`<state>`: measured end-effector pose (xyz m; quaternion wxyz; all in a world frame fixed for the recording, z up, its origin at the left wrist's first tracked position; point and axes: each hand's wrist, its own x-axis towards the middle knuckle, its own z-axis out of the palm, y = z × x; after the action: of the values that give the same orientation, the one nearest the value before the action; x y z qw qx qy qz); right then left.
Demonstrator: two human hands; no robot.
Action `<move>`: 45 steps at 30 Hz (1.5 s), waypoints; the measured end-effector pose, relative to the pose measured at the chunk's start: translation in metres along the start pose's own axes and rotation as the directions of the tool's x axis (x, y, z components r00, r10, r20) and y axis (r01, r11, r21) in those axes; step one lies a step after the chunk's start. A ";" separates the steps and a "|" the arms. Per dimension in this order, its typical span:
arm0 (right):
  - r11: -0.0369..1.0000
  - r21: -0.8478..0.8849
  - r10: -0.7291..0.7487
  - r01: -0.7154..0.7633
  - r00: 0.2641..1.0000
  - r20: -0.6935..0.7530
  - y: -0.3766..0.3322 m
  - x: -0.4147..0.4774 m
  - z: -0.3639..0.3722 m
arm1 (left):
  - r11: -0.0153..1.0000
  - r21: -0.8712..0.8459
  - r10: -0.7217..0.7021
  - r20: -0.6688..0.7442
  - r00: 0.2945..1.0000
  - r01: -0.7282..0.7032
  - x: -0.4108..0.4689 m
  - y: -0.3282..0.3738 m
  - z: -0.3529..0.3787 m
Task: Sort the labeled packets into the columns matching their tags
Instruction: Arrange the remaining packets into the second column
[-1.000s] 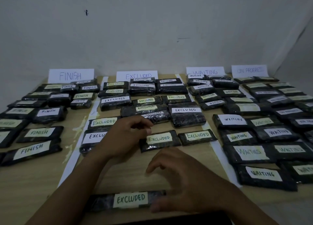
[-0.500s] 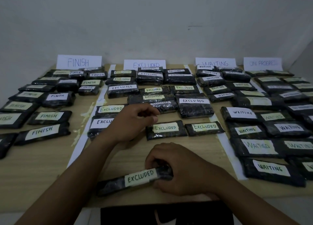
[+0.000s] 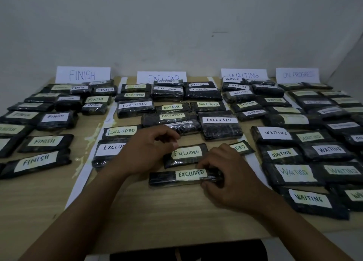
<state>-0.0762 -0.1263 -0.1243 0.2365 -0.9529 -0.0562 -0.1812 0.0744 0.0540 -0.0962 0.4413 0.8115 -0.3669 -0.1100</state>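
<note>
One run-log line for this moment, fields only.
right hand: grips nearest EXCLUDED packet | place: front of EXCLUDED column | left hand: loosely curled, holds nothing

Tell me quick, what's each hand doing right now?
Left hand: fingers loosely curled, holding nothing.
Right hand: fingers gripping the right end of the nearest EXCLUDED packet.

signs: FINISH (image 3: 83, 74) | EXCLUDED (image 3: 161, 77) | WAITING (image 3: 244, 75); held packet (image 3: 184, 176): EXCLUDED

Packets (image 3: 135, 108) lie on the table (image 3: 176, 211) in four columns before signs: FINISH (image 3: 83, 74) leftmost, then EXCLUDED (image 3: 161, 77), WAITING (image 3: 244, 74), ON PROGRESS (image 3: 297, 75) rightmost.
</note>
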 end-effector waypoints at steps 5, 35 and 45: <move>1.000 -0.015 -0.008 0.007 0.998 -0.065 0.001 -0.001 0.004 | 0.992 0.124 0.013 0.007 1.000 -0.014 -0.002 0.000 0.003; 0.916 -0.142 0.323 -0.376 0.899 -0.296 0.009 -0.012 0.011 | 0.743 0.577 0.428 -0.017 0.904 -0.341 -0.025 0.000 0.018; 0.941 -0.173 0.250 -0.292 0.941 -0.229 0.008 -0.012 0.012 | 0.705 0.632 0.362 0.070 0.929 -0.322 -0.023 -0.001 0.016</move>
<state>-0.0818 -0.1281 -0.1415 0.1644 -0.9472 0.1196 -0.2481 0.0508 0.0600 -0.1102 0.1656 0.8325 -0.5129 0.1280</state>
